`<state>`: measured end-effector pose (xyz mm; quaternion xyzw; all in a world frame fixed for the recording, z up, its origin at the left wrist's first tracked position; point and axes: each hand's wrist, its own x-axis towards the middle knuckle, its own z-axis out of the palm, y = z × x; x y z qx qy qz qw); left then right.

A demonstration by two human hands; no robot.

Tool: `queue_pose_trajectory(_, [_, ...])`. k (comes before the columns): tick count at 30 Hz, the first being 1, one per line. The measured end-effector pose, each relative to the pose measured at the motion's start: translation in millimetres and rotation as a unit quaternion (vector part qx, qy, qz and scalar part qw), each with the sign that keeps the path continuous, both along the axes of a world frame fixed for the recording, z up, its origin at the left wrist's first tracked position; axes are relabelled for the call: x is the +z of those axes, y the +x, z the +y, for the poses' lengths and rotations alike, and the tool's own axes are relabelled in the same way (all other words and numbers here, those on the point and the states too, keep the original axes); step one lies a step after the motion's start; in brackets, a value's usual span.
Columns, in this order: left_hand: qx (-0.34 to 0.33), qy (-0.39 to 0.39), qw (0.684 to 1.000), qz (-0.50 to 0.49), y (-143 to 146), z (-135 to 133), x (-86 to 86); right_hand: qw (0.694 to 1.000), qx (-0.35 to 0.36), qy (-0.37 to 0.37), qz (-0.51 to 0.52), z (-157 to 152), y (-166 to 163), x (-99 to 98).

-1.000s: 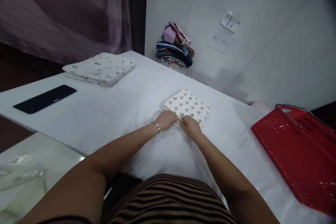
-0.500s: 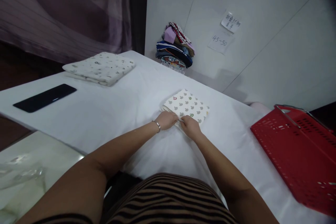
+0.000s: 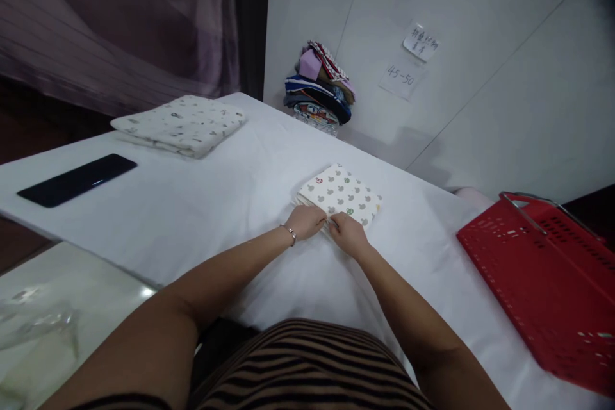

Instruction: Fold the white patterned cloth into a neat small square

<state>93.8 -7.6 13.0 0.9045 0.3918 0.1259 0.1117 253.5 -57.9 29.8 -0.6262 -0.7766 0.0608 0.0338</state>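
Note:
A folded white cloth [image 3: 342, 192] with grey, red and green printed motifs lies on the white-covered table [image 3: 206, 205] in front of me. My left hand [image 3: 306, 222], with a bracelet at the wrist, is closed on the cloth's near edge. Close beside it, my right hand [image 3: 348, 232] pinches the same edge, thumb and fingers together. The cloth's layers show at its left side; the parts under my fingers are hidden.
Farther left lies another folded printed cloth [image 3: 185, 125], with a black flat panel [image 3: 79, 179] nearer me. A red basket [image 3: 542, 282] stands at the right. Stacked fabrics [image 3: 319, 86] rise beyond the far edge, by a wall with paper notes [image 3: 420, 42].
Both hands stay at the cloth's near edge, with only slight shifts of the fingers. The whole view has moved a little; the cloth stays in place.

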Motion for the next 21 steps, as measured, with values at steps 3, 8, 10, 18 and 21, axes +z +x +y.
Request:
queue_pose_trajectory(3, [-0.007, 0.006, 1.0, -0.009, -1.2, -0.2, -3.8, 1.0, -0.007, -0.012, -0.005, -0.6, -1.3, 1.4])
queue_pose_trajectory(8, [-0.001, 0.007, 1.0, -0.026, -1.2, -1.4, -5.7, 1.0, -0.017, -0.005, -0.019, -0.7, -4.4, 3.1])
queue_pose_trajectory(10, [0.006, 0.007, 0.999, -0.033, -0.6, -2.8, -7.0, 1.0, -0.019, 0.0, -0.016, -0.2, -4.5, 3.6])
queue_pose_trajectory(18, [0.022, 0.011, 0.998, -0.056, 2.1, -4.5, -10.1, 1.0, -0.016, -0.004, -0.01, 5.5, -1.5, 3.0])
queue_pose_trajectory(21, [0.041, 0.005, 0.997, -0.07, 2.9, -6.6, -8.0, 1.0, -0.015, 0.001, -0.014, 6.6, -0.8, 1.5])
